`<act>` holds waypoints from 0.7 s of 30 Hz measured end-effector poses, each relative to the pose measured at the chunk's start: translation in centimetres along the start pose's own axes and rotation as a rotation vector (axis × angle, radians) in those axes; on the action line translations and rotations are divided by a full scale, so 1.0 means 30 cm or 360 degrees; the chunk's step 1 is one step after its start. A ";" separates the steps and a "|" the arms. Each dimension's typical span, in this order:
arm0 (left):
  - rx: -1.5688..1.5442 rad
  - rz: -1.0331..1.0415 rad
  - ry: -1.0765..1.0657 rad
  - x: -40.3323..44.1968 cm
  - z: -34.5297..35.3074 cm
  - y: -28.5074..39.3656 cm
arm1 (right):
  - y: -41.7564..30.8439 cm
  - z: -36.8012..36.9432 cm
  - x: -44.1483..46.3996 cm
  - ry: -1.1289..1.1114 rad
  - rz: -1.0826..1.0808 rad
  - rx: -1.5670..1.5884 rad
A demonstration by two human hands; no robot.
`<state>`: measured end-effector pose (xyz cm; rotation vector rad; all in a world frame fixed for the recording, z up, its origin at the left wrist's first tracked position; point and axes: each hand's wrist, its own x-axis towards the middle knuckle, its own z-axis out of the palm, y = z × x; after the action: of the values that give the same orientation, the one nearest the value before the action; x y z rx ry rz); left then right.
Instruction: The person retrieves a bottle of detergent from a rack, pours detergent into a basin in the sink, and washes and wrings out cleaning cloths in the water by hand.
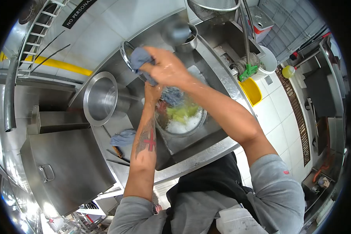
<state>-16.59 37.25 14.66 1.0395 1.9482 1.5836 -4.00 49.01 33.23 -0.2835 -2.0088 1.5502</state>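
the right hand (163, 66) is clamped on a blue-grey cloth (141, 58), its fingers bent around the fabric. the cloth lies against a shiny, round-rimmed metal item (125, 54), which is tilted above the sink (218, 84), toward its rear left side. the left hand (154, 91) is positioned just below the right hand, at the lower end of the metal item; its fingers are partly hidden, so whether they are apart or closed cannot be told. water or suds wet the skin of the right hand and forearm. below and to the right of the left hand, a round basin (204, 120) sits in the sink. the basin contains white suds (183, 124), a yellow-green material (182, 113) and a blue-grey bundle (172, 96). a metal pot (188, 46) stands at the rear of the sink area. on the left, a wide-rimmed metal vessel (101, 98) is tilted with its opening in view. a second blue-grey cloth (123, 138) lies near the left forearm, beside an orange-brown handle (117, 151). to the right of the sink are a mop (245, 65) with a green clamp (248, 73), a white bucket (270, 60) and a yellow container (252, 93).
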 end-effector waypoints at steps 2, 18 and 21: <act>0.0861 0.0522 -0.0060 0.049 -0.051 -0.191 | -0.017 -0.070 -0.052 0.0260 -0.0111 0.0300; 0.0383 -0.0519 -0.0330 0.003 -0.004 0.276 | 0.751 0.200 -0.351 -0.0058 0.0796 -0.0393; -0.0718 -0.0687 0.0222 -0.148 -0.095 0.154 | 0.728 0.236 -0.281 0.0020 0.0994 -0.0092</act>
<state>-14.53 32.37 19.26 0.3111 1.6346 1.7495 -5.00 45.66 9.03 -1.0184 -2.0651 1.8333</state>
